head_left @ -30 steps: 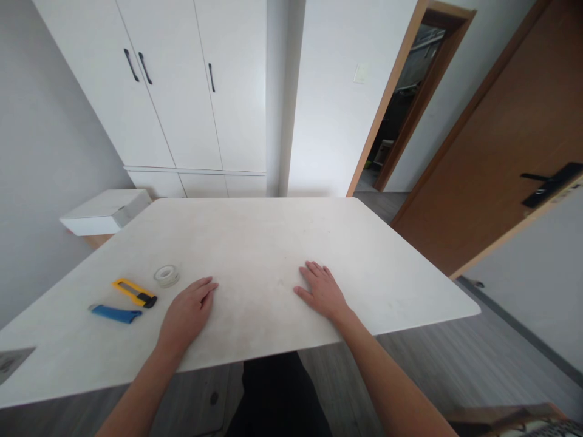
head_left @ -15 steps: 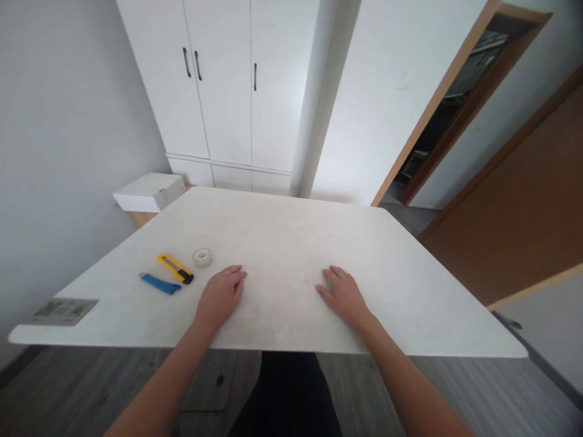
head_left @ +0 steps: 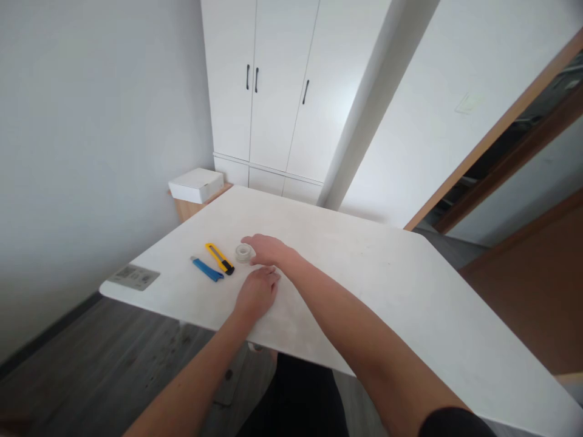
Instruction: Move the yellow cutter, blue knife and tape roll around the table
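Note:
A small roll of clear tape (head_left: 243,253) lies on the white table (head_left: 387,285). My right hand (head_left: 268,249) reaches across to it, thumb behind the roll and fingers at its front, closed on it while it rests on the table. My left hand (head_left: 257,292) lies flat on the table just in front of the right wrist, fingers stretched out, holding nothing. Left of the tape lie a yellow utility knife (head_left: 220,258) and a blue cutter (head_left: 206,269), side by side and untouched.
A grey label (head_left: 134,277) is stuck near the table's left corner. A white box (head_left: 195,185) sits on a low wooden stand beyond the table. White cupboards (head_left: 273,91) stand behind, and a brown door frame (head_left: 496,130) is at the right.
My right hand has left its flat rest on the right and crossed over to the tape roll. The left hand stays flat. The view has swung left.

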Action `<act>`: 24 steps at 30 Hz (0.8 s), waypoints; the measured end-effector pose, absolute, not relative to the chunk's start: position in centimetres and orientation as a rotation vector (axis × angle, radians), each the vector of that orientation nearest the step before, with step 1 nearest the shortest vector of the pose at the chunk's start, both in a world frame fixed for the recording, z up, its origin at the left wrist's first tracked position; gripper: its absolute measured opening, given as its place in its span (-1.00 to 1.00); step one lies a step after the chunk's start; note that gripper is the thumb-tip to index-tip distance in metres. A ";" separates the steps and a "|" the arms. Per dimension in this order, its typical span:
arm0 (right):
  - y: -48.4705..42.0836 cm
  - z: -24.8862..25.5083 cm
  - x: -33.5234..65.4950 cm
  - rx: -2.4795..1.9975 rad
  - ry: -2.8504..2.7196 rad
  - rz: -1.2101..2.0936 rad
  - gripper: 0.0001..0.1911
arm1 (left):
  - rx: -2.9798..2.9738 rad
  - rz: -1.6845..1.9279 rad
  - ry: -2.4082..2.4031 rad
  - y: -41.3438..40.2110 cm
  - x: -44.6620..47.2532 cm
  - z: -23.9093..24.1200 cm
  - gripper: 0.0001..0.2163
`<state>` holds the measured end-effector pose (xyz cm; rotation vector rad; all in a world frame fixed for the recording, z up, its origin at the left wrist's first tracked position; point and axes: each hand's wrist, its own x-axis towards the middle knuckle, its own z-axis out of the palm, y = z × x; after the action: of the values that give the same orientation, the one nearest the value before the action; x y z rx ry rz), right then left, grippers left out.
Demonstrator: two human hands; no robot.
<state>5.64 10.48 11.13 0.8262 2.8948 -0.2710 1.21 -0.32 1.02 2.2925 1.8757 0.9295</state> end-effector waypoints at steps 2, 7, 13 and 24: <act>10.9 11.0 3.0 0.754 2.810 -0.231 -0.19 | 2.293 0.929 1.887 -0.3 1.3 1.0 -0.76; 11.0 9.7 0.1 0.662 2.697 -0.097 -0.38 | 2.255 0.879 1.929 -0.1 1.4 0.7 -0.78; 12.0 10.0 3.1 0.761 2.740 -0.024 -0.52 | 2.283 0.900 1.878 -0.2 1.1 0.6 -0.75; 10.4 10.6 25.2 1.288 2.407 -0.061 -0.56 | 2.295 0.878 1.915 -0.1 1.2 0.1 -0.70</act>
<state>25.17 10.39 10.64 1.2881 2.4073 -0.0610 1.17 -0.07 0.15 2.2952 1.9149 0.8778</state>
